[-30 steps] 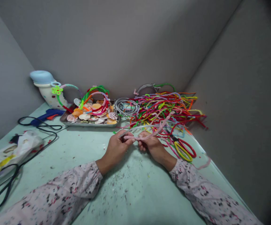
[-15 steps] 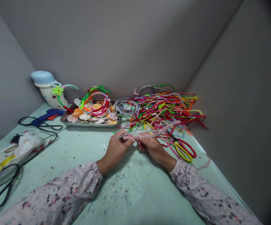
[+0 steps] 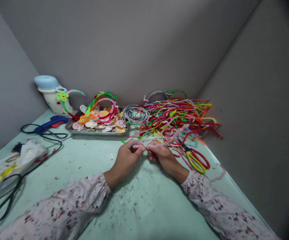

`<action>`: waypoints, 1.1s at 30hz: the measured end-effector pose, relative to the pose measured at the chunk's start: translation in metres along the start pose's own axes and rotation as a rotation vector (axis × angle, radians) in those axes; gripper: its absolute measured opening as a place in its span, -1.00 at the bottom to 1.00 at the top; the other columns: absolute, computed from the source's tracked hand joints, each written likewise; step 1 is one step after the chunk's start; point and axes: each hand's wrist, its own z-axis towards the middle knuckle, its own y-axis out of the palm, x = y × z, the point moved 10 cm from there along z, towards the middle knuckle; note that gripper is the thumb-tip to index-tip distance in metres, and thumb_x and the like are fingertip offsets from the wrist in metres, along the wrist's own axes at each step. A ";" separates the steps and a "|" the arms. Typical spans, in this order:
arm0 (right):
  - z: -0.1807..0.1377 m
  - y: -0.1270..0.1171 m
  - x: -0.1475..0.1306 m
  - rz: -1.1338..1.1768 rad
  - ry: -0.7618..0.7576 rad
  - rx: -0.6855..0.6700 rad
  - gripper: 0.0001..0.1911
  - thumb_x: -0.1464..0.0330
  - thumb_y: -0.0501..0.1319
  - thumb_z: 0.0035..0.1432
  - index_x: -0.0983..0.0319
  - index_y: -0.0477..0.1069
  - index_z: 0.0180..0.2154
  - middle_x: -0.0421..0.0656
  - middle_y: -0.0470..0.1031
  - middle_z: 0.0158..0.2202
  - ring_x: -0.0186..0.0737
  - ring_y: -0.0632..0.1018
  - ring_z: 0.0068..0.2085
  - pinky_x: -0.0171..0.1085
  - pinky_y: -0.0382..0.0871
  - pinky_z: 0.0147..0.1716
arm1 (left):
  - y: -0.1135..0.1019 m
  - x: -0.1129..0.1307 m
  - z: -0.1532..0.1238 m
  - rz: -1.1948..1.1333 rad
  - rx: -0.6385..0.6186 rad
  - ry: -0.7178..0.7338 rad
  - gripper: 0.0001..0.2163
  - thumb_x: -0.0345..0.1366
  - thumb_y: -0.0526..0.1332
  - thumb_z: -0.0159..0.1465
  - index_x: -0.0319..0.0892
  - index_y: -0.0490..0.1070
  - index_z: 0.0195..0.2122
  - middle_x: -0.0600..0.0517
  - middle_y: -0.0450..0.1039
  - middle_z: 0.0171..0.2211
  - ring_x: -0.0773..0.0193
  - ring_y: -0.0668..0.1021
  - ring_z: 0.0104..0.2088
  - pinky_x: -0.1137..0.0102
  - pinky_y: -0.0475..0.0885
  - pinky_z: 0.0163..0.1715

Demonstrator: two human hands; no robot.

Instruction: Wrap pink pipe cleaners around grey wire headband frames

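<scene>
My left hand (image 3: 125, 159) is closed, its thumb and fingers pinching one end of a fuzzy pink pipe cleaner (image 3: 176, 136). Close beside it, my right hand (image 3: 164, 157) pinches the same pipe cleaner a little further along. The pipe cleaner's long free part rises to the right past my right fingers. A thin grey wire (image 3: 156, 138) runs from my left hand above the right knuckles, alongside the pink strand. Where wire and pipe cleaner meet between my fingertips is too small to make out.
Behind my hands stand a metal tray (image 3: 96, 132) of shells, coiled wire (image 3: 135, 115) and a heap of coloured pipe cleaners (image 3: 179, 115). Scissors (image 3: 196, 160) lie right. At left are a blue glue gun (image 3: 49, 124), black cord (image 3: 56, 150), plastic bag (image 3: 31, 151) and blue-lidded container (image 3: 53, 95).
The pink pipe cleaner's free end has swung up slightly and bends more. Both hands keep their pinch in nearly the same place.
</scene>
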 end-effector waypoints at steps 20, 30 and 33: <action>-0.003 0.001 -0.007 -0.213 -0.054 0.027 -0.62 0.15 0.08 0.20 0.26 0.38 -0.52 -0.21 0.38 -0.59 -0.35 0.38 -0.54 -0.35 0.24 -0.52 | -0.004 -0.002 -0.001 -0.009 0.041 -0.097 -0.81 -0.20 0.22 0.14 -0.22 0.34 -0.47 0.17 0.24 -0.67 0.42 0.29 -0.62 0.50 0.17 -0.60; -0.006 0.005 -0.016 -0.323 -0.085 0.015 -0.64 0.21 0.04 0.23 0.23 0.38 -0.52 -0.22 0.40 -0.57 -0.33 0.42 -0.50 -0.35 0.28 -0.45 | -0.005 -0.009 -0.003 -0.043 0.066 -0.186 -0.83 -0.26 0.21 0.11 -0.20 0.28 -0.54 0.19 0.19 -0.73 0.45 0.22 -0.68 0.51 0.08 -0.66; -0.004 0.003 -0.010 -0.299 -0.050 0.018 -0.61 0.17 0.05 0.22 0.25 0.39 -0.53 -0.21 0.40 -0.60 -0.34 0.41 -0.52 -0.35 0.26 -0.48 | -0.004 -0.011 -0.003 -0.040 0.069 -0.190 -0.82 -0.25 0.20 0.12 -0.19 0.28 -0.54 0.20 0.17 -0.72 0.45 0.21 -0.67 0.51 0.08 -0.65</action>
